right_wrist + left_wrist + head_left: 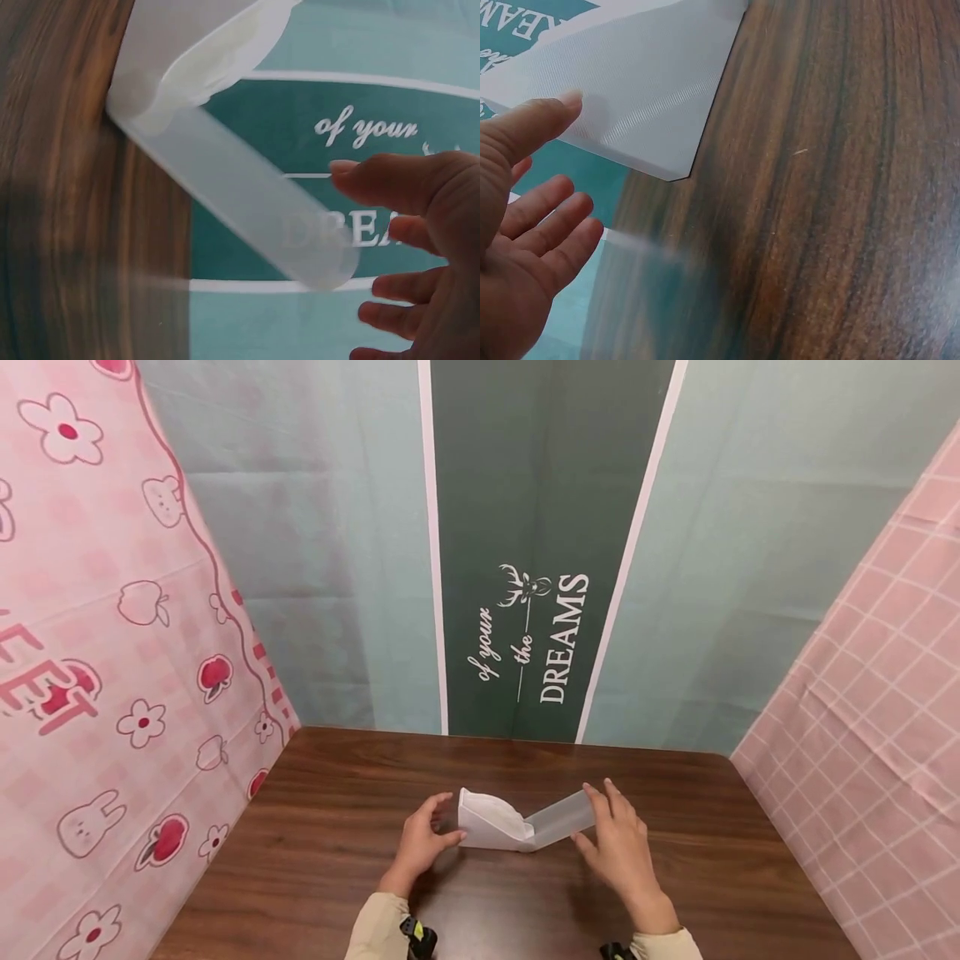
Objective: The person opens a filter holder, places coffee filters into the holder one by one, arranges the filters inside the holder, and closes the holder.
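A white holder [480, 835] with a slanted opening lies on the brown table. Thin white rounded sheets [495, 808] stick up out of it; their kind I cannot tell. From its right end a translucent lid [561, 818] is swung out and slants upward. My left hand [422, 842] is at the holder's left end, thumb along the near wall and fingers fairly straight. In the left wrist view the thumb overlaps the ribbed white wall [645, 97]; contact is unclear. Around the lid's free end my right hand [621, 843] is spread, and its thumb [390, 180] looks apart from the lid.
The wooden table [360, 777] reaches back to a green and teal cloth [540, 485] with white lettering. Pink patterned cloths hang on the left [172, 652] and right [885, 693].
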`<state>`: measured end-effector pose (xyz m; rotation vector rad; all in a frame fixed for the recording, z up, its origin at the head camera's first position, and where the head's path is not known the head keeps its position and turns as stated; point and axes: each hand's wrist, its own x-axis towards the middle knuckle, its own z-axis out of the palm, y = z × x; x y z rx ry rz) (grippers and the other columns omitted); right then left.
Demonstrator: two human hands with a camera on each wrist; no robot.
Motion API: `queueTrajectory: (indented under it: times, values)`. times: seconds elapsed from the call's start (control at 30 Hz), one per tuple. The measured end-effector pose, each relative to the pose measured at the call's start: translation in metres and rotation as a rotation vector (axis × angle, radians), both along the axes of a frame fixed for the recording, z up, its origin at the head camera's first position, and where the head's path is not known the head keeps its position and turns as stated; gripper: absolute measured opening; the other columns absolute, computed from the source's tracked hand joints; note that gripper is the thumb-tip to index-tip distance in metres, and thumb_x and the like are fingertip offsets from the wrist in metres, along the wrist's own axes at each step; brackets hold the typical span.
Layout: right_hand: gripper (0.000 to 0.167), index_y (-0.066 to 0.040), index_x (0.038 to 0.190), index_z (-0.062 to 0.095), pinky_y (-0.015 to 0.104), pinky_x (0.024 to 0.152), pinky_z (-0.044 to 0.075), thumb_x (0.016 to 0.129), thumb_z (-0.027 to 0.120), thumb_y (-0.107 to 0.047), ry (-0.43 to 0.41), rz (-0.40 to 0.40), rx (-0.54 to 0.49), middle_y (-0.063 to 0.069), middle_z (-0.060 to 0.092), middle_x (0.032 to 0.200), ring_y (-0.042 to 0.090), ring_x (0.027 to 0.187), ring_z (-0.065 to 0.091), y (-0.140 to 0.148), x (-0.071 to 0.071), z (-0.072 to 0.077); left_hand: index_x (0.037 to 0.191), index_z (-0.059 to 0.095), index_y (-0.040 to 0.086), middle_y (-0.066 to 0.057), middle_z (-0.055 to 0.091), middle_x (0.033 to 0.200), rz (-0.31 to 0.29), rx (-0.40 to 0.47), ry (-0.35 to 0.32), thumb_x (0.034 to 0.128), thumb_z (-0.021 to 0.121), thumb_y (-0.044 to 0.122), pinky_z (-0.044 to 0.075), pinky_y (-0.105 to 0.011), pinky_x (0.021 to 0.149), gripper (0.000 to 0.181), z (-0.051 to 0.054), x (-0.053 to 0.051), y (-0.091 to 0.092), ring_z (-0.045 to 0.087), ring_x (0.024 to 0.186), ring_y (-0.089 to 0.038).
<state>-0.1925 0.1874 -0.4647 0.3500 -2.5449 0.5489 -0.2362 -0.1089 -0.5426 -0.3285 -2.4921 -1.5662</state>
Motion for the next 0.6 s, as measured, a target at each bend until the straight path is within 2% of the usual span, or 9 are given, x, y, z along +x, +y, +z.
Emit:
queueTrajectory:
  times: [0.1, 0.23, 0.33, 0.47, 0.6]
  values:
    - [0.078, 0.001, 0.130, 0.047, 0.064, 0.079, 0.034, 0.062, 0.085, -0.008, -0.004, 0.003, -0.049, 0.031, 0.040, 0.132, 0.050, 0.112, 0.042, 0.006, -0.004, -0.006, 0.122, 0.054, 0.004, -0.018, 0.059, 0.110, -0.006, 0.049, -0.037, 0.0693, 0.082, 0.010, 0.049, -0.043, 0.080, 0.060, -0.002, -0.002, 0.001, 0.056, 0.101, -0.033]
    - [0.082, 0.003, 0.133, 0.042, 0.064, 0.080, 0.034, 0.063, 0.084, -0.006, -0.057, 0.003, -0.119, 0.030, 0.039, 0.133, 0.049, 0.114, 0.041, 0.013, -0.011, -0.013, 0.124, 0.052, 0.002, -0.018, 0.058, 0.111, -0.023, 0.106, -0.091, 0.0690, 0.082, 0.009, 0.048, -0.042, 0.082, 0.063, -0.003, -0.005, 0.003, 0.057, 0.102, -0.033]
    - [0.083, 0.005, 0.135, 0.037, 0.065, 0.082, 0.035, 0.066, 0.083, -0.005, -0.118, 0.003, -0.183, 0.030, 0.039, 0.133, 0.048, 0.115, 0.040, 0.017, -0.016, -0.017, 0.126, 0.051, 0.000, -0.018, 0.058, 0.112, -0.044, 0.147, -0.126, 0.0689, 0.082, 0.008, 0.047, -0.042, 0.085, 0.065, -0.004, -0.008, 0.004, 0.056, 0.103, -0.033]
    - [0.082, 0.008, 0.136, 0.033, 0.063, 0.087, 0.035, 0.070, 0.080, -0.004, -0.206, -0.002, -0.267, 0.034, 0.039, 0.131, 0.049, 0.116, 0.040, 0.022, -0.020, -0.021, 0.125, 0.051, -0.001, -0.017, 0.059, 0.112, -0.073, 0.181, -0.142, 0.0687, 0.082, 0.007, 0.045, -0.043, 0.087, 0.065, -0.006, -0.009, 0.006, 0.056, 0.104, -0.032]
    - [0.080, 0.008, 0.136, 0.032, 0.060, 0.090, 0.036, 0.073, 0.078, -0.008, -0.329, -0.009, -0.352, 0.034, 0.040, 0.130, 0.048, 0.116, 0.041, 0.027, -0.025, -0.024, 0.123, 0.053, 0.000, -0.015, 0.060, 0.112, -0.090, 0.182, -0.143, 0.0696, 0.081, 0.007, 0.045, -0.043, 0.088, 0.060, -0.008, -0.010, 0.007, 0.057, 0.104, -0.030]
